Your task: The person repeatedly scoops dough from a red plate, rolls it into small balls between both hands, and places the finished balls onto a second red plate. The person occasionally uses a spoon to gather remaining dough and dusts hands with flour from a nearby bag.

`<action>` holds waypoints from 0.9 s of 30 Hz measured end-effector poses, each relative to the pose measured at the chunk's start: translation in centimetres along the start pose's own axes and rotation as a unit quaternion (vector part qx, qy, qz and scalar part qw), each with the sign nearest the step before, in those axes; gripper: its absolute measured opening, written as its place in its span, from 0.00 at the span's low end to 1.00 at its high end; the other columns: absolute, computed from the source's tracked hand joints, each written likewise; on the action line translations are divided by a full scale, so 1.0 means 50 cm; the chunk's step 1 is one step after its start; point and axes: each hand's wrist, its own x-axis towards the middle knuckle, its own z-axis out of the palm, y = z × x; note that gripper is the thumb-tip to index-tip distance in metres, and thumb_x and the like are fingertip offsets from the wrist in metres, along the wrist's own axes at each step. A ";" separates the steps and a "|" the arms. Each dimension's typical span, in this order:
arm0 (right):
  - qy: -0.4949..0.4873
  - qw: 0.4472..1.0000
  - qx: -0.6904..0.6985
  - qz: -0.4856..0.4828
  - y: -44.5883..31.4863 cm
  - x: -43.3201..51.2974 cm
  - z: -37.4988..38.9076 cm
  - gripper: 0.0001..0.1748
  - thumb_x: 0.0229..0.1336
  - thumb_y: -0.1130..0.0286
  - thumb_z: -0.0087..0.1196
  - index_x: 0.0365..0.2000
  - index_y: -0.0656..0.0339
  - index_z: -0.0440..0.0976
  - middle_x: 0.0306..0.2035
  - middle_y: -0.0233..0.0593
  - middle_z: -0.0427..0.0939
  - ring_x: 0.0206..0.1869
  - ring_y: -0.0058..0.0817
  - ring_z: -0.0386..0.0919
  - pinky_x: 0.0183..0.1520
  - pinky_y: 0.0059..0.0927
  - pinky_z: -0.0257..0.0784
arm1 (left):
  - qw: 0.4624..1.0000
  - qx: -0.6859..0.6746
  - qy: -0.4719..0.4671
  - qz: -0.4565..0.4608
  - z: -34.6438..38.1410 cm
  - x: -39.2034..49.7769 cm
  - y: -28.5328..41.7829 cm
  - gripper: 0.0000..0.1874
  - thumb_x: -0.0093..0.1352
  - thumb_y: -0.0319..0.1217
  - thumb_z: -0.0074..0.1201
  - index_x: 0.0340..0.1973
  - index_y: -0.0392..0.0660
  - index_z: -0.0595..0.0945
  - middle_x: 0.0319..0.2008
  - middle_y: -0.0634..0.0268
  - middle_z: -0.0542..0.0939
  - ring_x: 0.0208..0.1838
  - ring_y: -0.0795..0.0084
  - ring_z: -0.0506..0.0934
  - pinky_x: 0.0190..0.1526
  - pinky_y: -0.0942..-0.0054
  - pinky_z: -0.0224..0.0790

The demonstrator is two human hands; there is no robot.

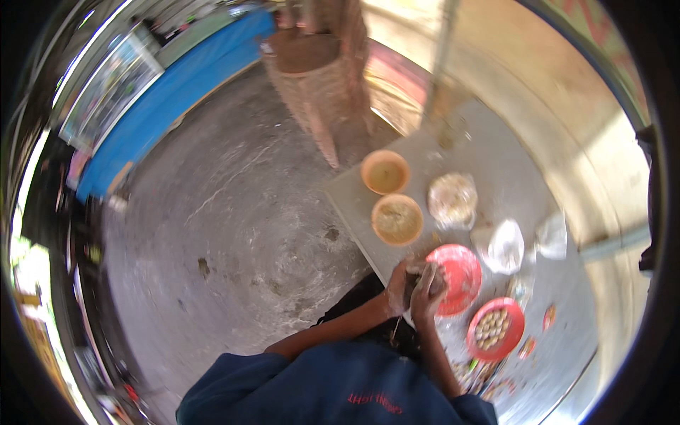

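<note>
My left hand (401, 287) and my right hand (426, 289) are brought together at the left edge of a red plastic basin (462, 279). Their fingers are bent and blurred; whether something lies between them cannot be made out. Pale smears mark the basin's inside and my left wrist. To the lower right, a red plate (514, 340) holds several small round pale pieces (491, 328). Beyond my hands are an orange bowl with a pale mixture (397, 219) and another orange bowl with brownish content (385, 172). A clear plastic bag with pale contents (452, 199) lies beside them.
The grey table (350, 204) also bears a white plastic bag (506, 247), a clear bag (552, 236) and small red packets (527, 347). Its edge runs close to my left arm. A pinkish-brown post or stand (319, 95) rises behind, and a glass case (111, 90) stands far left.
</note>
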 end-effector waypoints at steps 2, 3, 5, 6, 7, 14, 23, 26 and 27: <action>-0.165 0.982 0.084 0.039 -0.017 -0.001 -0.001 0.15 0.68 0.72 0.42 0.31 0.70 0.76 0.34 0.48 0.80 0.35 0.38 0.78 0.43 0.33 0.72 | 0.975 -0.113 0.190 -0.006 -0.012 -0.003 -0.007 0.33 0.75 0.55 0.33 0.42 0.34 0.78 0.39 0.56 0.81 0.41 0.66 0.78 0.48 0.67 0.70; -0.174 0.979 0.103 0.002 -0.026 -0.003 0.004 0.16 0.67 0.72 0.42 0.28 0.69 0.77 0.33 0.49 0.80 0.35 0.41 0.78 0.43 0.35 0.72 | 0.990 -0.096 0.104 0.021 -0.029 -0.005 -0.003 0.33 0.75 0.55 0.33 0.42 0.34 0.78 0.37 0.57 0.81 0.40 0.65 0.78 0.47 0.67 0.70; -0.195 0.975 0.069 -0.079 -0.042 -0.007 0.014 0.15 0.67 0.70 0.42 0.31 0.68 0.76 0.34 0.48 0.79 0.36 0.43 0.77 0.44 0.39 0.72 | 0.988 -0.045 -0.136 0.064 -0.075 -0.028 0.013 0.33 0.75 0.55 0.32 0.41 0.33 0.77 0.33 0.57 0.80 0.37 0.64 0.78 0.44 0.66 0.71; -0.205 0.971 0.049 -0.111 -0.052 -0.014 0.019 0.15 0.67 0.68 0.42 0.32 0.68 0.76 0.34 0.48 0.79 0.36 0.44 0.76 0.45 0.40 0.72 | 0.991 0.021 -0.036 0.131 -0.092 -0.045 0.008 0.31 0.75 0.54 0.35 0.39 0.35 0.76 0.31 0.58 0.78 0.34 0.65 0.77 0.40 0.66 0.70; -0.210 0.967 0.054 -0.132 -0.061 -0.021 0.021 0.16 0.67 0.66 0.42 0.33 0.67 0.76 0.35 0.49 0.79 0.37 0.45 0.76 0.46 0.42 0.71 | 0.982 0.017 0.093 0.163 -0.108 -0.064 0.005 0.28 0.75 0.53 0.38 0.36 0.36 0.75 0.28 0.59 0.77 0.31 0.66 0.76 0.36 0.66 0.69; -0.277 0.957 0.030 -0.075 -0.080 -0.082 0.019 0.23 0.73 0.61 0.32 0.38 0.70 0.72 0.39 0.50 0.76 0.42 0.44 0.73 0.48 0.43 0.67 | 0.879 -0.122 0.379 0.263 -0.079 -0.164 0.038 0.28 0.73 0.49 0.50 0.14 0.49 0.64 0.11 0.68 0.62 0.12 0.73 0.59 0.18 0.70 0.46; -0.293 0.758 0.323 0.485 -0.064 -0.191 0.050 0.25 0.72 0.54 0.35 0.43 0.64 0.74 0.39 0.38 0.77 0.41 0.31 0.76 0.46 0.32 0.70 | 0.828 0.229 0.426 0.284 -0.030 -0.300 0.057 0.29 0.74 0.51 0.47 0.16 0.44 0.73 0.14 0.66 0.72 0.14 0.75 0.66 0.21 0.72 0.59; -0.291 0.687 0.412 0.524 -0.068 -0.240 0.047 0.22 0.71 0.55 0.36 0.41 0.63 0.73 0.39 0.38 0.77 0.42 0.33 0.76 0.47 0.34 0.71 | 0.802 0.347 0.406 0.268 -0.032 -0.320 0.043 0.30 0.76 0.49 0.44 0.16 0.41 0.73 0.14 0.61 0.73 0.16 0.69 0.70 0.26 0.68 0.66; -0.279 0.679 0.416 0.537 -0.069 -0.256 0.048 0.20 0.69 0.56 0.39 0.40 0.63 0.73 0.39 0.38 0.77 0.42 0.34 0.76 0.46 0.34 0.71 | 0.770 0.437 0.373 0.279 -0.035 -0.333 0.037 0.29 0.76 0.48 0.44 0.18 0.39 0.74 0.16 0.58 0.74 0.20 0.66 0.72 0.30 0.67 0.68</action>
